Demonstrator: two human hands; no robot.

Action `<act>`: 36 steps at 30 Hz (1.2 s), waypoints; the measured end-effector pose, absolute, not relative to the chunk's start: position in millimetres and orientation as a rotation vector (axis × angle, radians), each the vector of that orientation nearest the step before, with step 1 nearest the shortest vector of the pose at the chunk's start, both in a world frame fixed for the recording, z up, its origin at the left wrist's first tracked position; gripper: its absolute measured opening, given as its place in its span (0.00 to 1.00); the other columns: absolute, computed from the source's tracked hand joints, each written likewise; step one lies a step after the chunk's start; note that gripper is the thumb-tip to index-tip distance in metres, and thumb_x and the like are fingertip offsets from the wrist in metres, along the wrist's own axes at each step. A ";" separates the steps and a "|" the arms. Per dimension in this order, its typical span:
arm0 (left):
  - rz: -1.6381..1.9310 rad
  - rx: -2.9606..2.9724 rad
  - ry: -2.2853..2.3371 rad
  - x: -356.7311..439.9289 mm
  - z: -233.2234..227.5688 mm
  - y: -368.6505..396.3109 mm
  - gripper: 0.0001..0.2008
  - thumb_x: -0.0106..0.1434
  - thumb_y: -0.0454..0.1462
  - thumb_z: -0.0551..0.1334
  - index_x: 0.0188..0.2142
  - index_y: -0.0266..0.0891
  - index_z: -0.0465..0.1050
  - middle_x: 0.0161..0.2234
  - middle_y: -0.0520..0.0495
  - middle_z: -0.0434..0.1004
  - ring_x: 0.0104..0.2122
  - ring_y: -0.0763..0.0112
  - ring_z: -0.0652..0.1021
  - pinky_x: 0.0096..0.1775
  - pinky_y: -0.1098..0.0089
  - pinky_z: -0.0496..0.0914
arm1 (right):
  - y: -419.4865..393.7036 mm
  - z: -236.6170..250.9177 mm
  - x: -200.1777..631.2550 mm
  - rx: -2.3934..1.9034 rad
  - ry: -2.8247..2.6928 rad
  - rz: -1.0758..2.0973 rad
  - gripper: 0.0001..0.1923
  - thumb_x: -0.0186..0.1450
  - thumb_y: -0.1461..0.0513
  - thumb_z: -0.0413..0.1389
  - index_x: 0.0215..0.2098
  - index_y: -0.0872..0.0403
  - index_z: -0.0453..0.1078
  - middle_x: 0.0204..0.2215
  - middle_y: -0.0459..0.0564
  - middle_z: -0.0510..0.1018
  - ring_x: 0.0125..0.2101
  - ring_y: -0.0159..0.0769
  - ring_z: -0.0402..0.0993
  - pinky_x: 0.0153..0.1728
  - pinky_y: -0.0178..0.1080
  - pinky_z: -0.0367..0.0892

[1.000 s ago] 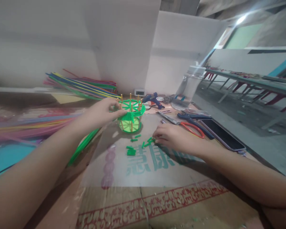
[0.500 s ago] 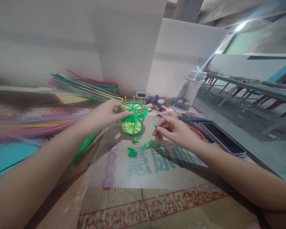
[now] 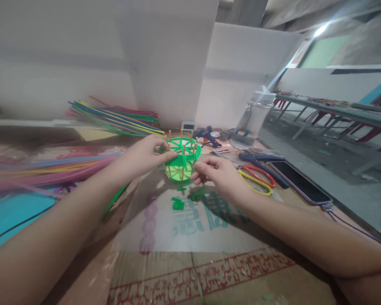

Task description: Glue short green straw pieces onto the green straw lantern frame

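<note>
A small two-tier round frame (image 3: 181,162) of green pipe cleaner and upright wooden sticks stands on the sheet. My left hand (image 3: 150,150) grips its left side, thumb on the upper tier's front rim. At the frame's right side is my right hand (image 3: 214,171), thumb and fingertips pinched together. The short green pipe cleaner piece in that pinch is hard to make out against the green frame. Several cut green pieces (image 3: 178,204) lie on the sheet just in front, some of them partly under my right hand.
Bundles of coloured pipe cleaners (image 3: 114,116) lie at the back left. Behind the frame are a small digital timer (image 3: 188,126) and a blue glue gun (image 3: 209,136). To the right are a clear water bottle (image 3: 252,120), scissors (image 3: 255,183), blue-handled pliers (image 3: 257,158) and a phone (image 3: 300,181).
My right hand has moved left, bringing the green piece from open space up to the frame's right side. My left hand keeps its grip on the frame.
</note>
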State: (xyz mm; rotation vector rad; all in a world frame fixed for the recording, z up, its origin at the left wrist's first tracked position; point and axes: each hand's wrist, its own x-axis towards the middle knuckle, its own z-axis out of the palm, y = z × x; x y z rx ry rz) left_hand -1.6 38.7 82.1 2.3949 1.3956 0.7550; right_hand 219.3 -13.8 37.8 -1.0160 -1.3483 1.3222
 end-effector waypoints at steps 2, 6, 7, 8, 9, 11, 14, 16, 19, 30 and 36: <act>0.752 2.400 1.378 -1.0 81.7 38.3 0.19 0.61 0.55 0.59 0.31 0.41 0.71 0.38 0.47 0.77 0.39 0.60 0.75 0.43 0.64 0.66 | -11.4 33.4 217.7 -1.001 -1.337 1.347 0.15 0.59 0.52 0.66 0.29 0.54 0.73 0.24 0.46 0.81 0.21 0.29 0.75 0.25 0.35 0.73; 0.761 2.417 1.353 -0.7 80.5 38.2 0.20 0.61 0.55 0.59 0.30 0.41 0.71 0.37 0.47 0.76 0.39 0.60 0.75 0.42 0.64 0.66 | -7.4 26.8 212.9 -0.949 -1.337 1.374 0.16 0.59 0.50 0.66 0.28 0.54 0.72 0.22 0.45 0.79 0.21 0.28 0.74 0.24 0.33 0.71; 0.764 2.421 1.353 -0.7 80.3 38.4 0.20 0.61 0.55 0.59 0.30 0.41 0.71 0.36 0.47 0.76 0.39 0.60 0.75 0.42 0.64 0.66 | -7.4 26.0 211.8 -0.941 -1.334 1.380 0.16 0.59 0.50 0.66 0.28 0.53 0.72 0.22 0.44 0.79 0.21 0.28 0.74 0.24 0.33 0.71; 0.767 2.423 1.353 -0.7 80.1 38.6 0.20 0.61 0.55 0.59 0.29 0.41 0.71 0.36 0.47 0.76 0.39 0.60 0.75 0.42 0.64 0.66 | -7.8 25.5 210.8 -0.934 -1.330 1.386 0.17 0.59 0.49 0.66 0.28 0.53 0.72 0.22 0.44 0.79 0.21 0.28 0.73 0.24 0.33 0.71; 0.769 2.425 1.351 -0.7 80.0 38.7 0.19 0.61 0.55 0.59 0.29 0.41 0.71 0.37 0.47 0.76 0.39 0.60 0.75 0.43 0.64 0.66 | -8.5 25.3 209.9 -0.929 -1.327 1.393 0.17 0.59 0.49 0.66 0.28 0.53 0.72 0.22 0.44 0.79 0.21 0.28 0.73 0.24 0.33 0.71; 0.765 2.428 1.342 -0.6 80.2 38.8 0.19 0.61 0.54 0.59 0.30 0.41 0.71 0.38 0.47 0.77 0.40 0.60 0.75 0.44 0.63 0.66 | -10.0 25.5 208.5 -0.916 -1.316 1.413 0.17 0.59 0.49 0.66 0.27 0.53 0.72 0.22 0.44 0.78 0.21 0.28 0.73 0.25 0.34 0.71; 0.764 2.426 1.330 -0.2 80.8 38.4 0.19 0.61 0.54 0.59 0.31 0.41 0.72 0.38 0.47 0.77 0.41 0.59 0.75 0.44 0.63 0.66 | -11.2 26.2 207.1 -0.900 -1.284 1.460 0.18 0.58 0.49 0.67 0.26 0.54 0.72 0.22 0.44 0.78 0.21 0.28 0.73 0.24 0.33 0.71; 0.759 2.422 1.334 0.0 80.9 38.1 0.19 0.61 0.54 0.59 0.31 0.41 0.72 0.37 0.47 0.76 0.40 0.60 0.75 0.43 0.64 0.66 | -11.1 26.6 206.5 -0.895 -1.257 1.499 0.19 0.57 0.48 0.68 0.26 0.54 0.73 0.22 0.44 0.78 0.20 0.27 0.72 0.23 0.32 0.70; 0.758 2.421 1.350 0.0 80.6 38.0 0.20 0.61 0.55 0.58 0.30 0.41 0.71 0.36 0.47 0.76 0.39 0.60 0.75 0.41 0.64 0.65 | -10.8 26.8 205.5 -0.889 -1.223 1.540 0.19 0.55 0.48 0.69 0.25 0.55 0.73 0.21 0.45 0.78 0.20 0.27 0.72 0.23 0.32 0.69; 0.786 2.443 1.344 -0.4 78.6 39.0 0.20 0.61 0.55 0.59 0.29 0.41 0.71 0.37 0.47 0.76 0.39 0.61 0.75 0.42 0.64 0.66 | -6.2 24.6 204.2 -0.891 -1.221 1.581 0.21 0.55 0.47 0.68 0.23 0.55 0.73 0.20 0.45 0.77 0.19 0.27 0.70 0.22 0.32 0.68; 0.732 2.373 1.380 -0.9 80.2 38.7 0.19 0.61 0.54 0.60 0.33 0.41 0.73 0.40 0.47 0.76 0.41 0.60 0.75 0.42 0.64 0.66 | -7.2 21.2 210.5 -0.971 -1.342 1.499 0.24 0.60 0.41 0.62 0.28 0.54 0.72 0.21 0.47 0.78 0.19 0.30 0.71 0.22 0.35 0.68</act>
